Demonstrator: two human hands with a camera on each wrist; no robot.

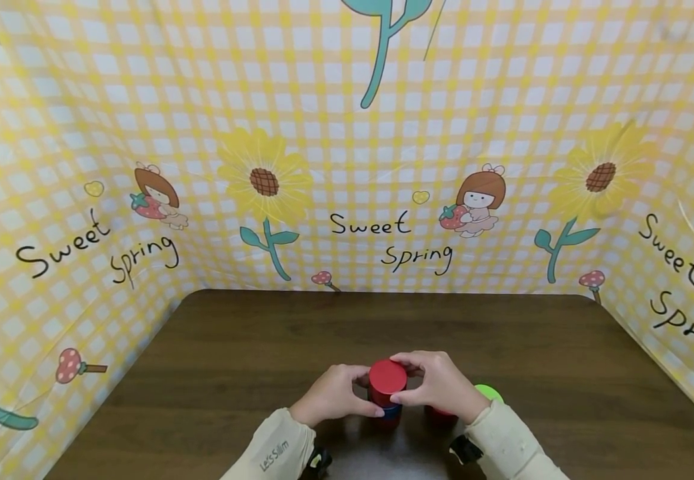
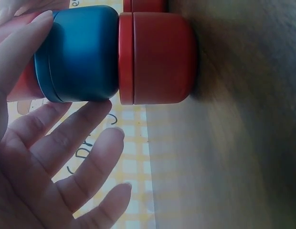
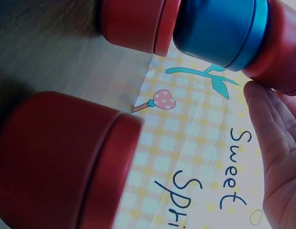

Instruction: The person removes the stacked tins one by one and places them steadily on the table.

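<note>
Three small lidded jars stand in a column: a red jar (image 2: pixel 162 57) at the bottom, a blue jar (image 2: pixel 83 52) in the middle and another red jar (image 1: pixel 388 379) on top. My left hand (image 1: pixel 335 397) holds the blue jar between thumb and fingertips, its lower fingers spread free of it. From the other side, my right hand (image 1: pixel 437 380) pinches the top red jar, thumb in front and fingers behind. In the right wrist view that top jar sits against the blue lid, slightly tilted.
A separate red jar (image 3: pixel 52 157) stands to the right of the column, partly under my right hand in the head view. Beyond the right wrist shows a bright green lid (image 1: pixel 489 393). A yellow checked cloth (image 1: pixel 359 167) encloses the brown table (image 1: pixel 251 333) at back and sides.
</note>
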